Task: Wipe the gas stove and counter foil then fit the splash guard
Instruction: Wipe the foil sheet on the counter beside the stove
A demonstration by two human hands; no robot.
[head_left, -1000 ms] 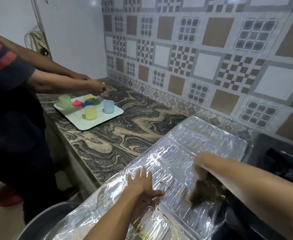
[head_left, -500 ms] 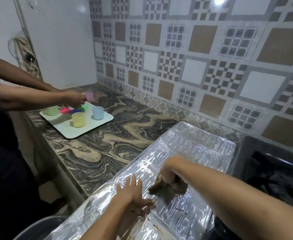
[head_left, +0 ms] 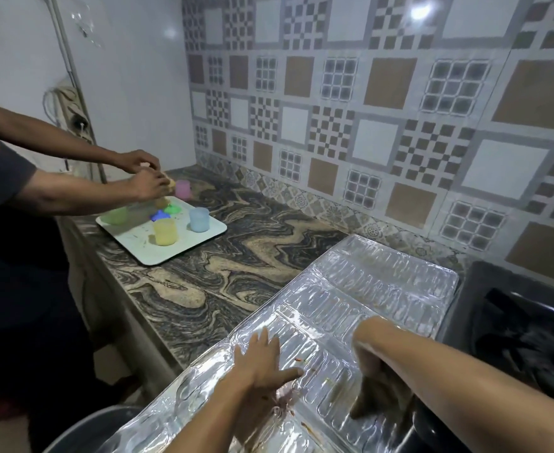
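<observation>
A shiny embossed foil splash guard lies flat on the marbled counter, with reddish-brown food smears near its front. My left hand presses flat on the foil, fingers spread. My right hand grips a dark brown cloth that rests on the foil to the right of my left hand. The black gas stove sits at the right edge, partly hidden by my right forearm.
Another person stands at the left, both hands over a white tray holding several coloured plastic cups. A pink cup stands on the counter behind the tray. A grey round bin rim shows below the counter edge. Patterned tiles cover the wall.
My right hand with the cloth has swept right and toward me across the foil. My left hand stays pressed on the foil. The other person's hands have shifted above the tray.
</observation>
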